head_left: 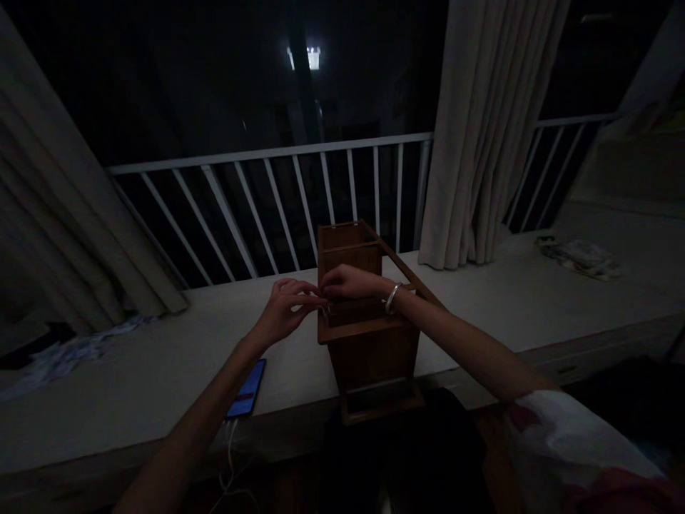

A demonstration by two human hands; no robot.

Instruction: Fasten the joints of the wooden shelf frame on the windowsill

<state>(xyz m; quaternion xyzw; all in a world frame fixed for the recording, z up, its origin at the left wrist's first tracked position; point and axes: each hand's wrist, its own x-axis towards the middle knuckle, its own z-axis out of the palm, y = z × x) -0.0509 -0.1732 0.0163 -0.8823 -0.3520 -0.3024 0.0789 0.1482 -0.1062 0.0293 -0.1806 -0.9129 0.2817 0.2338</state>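
in the head view, a phone (248,389) on a white cable (230,446) lies nearer than the left hand (287,303), by its forearm; a railing (272,151) stands beyond both hands. the wooden rack (369,357) sits under the right hand (347,282), just right of the left. both hands' fingers bunch together; what they pinch, i cannot tell. the phone's screen is too dim to read.

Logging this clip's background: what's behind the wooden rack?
Behind the wooden rack stands a white railing, with a dark window beyond. The rack covers the lower ends of some bars, so those cannot be seen.
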